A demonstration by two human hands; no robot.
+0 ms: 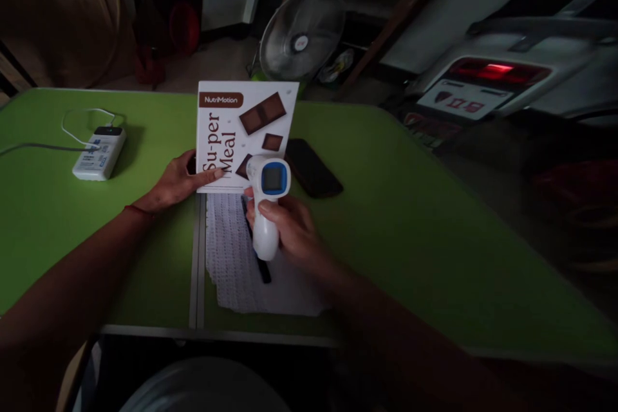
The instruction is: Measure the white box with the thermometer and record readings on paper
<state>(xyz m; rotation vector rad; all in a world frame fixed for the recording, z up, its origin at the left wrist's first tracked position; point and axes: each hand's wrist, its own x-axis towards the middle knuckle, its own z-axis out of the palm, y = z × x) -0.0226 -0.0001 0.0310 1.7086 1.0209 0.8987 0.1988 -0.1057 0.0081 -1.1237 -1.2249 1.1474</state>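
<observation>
My left hand (181,177) grips the lower left edge of a white box (222,135) printed with "NutriMotion", "Su-per Meal" and pieces of chocolate. The box stands tilted up, its front facing me. In my right hand (292,222) is a white infrared thermometer (265,225), my thumb on its handle and its blue-framed screen toward me. The screen looks blank. The thermometer overlaps the box's lower right corner; whether they touch I cannot tell. Beneath lie handwritten paper sheets (232,257) and a dark pen (263,270), partly hidden by the hand and thermometer.
A black phone (316,170) lies on the green table (410,238), right of the box. At the left, a white power strip or power bank (100,153) has cables plugged in. Beyond the table stands a fan (303,35); a vehicle with a red light (497,71) is at the right.
</observation>
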